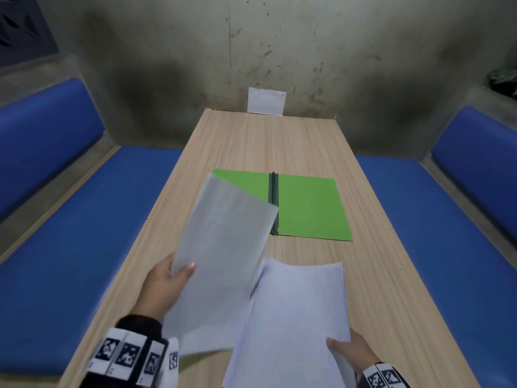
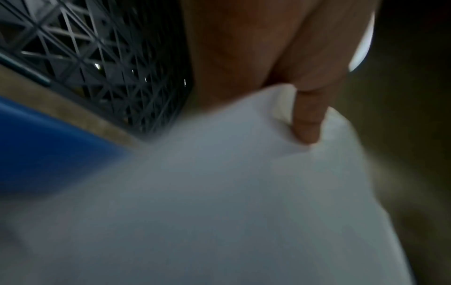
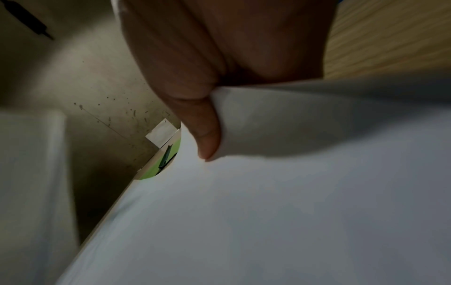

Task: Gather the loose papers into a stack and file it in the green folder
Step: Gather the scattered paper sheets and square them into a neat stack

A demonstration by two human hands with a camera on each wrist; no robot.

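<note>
Two hands each pinch paper above the desk point(image 1: 316, 141): the left hand point(image 1: 163, 284) lifts a sheet point(image 1: 223, 247), thumb on top, while the right hand point(image 1: 351, 351) grips the stack point(image 1: 296, 317) at its near corner. Only the left wrist view shows a dark lattice panel point(image 2: 105, 63). The pale wood-grain desk carries the folder point(image 1: 310, 208), flat, open, bright green, with a dark spine clip and nothing visibly inside. A white card point(image 1: 266, 101) leans against the stained wall.
</note>
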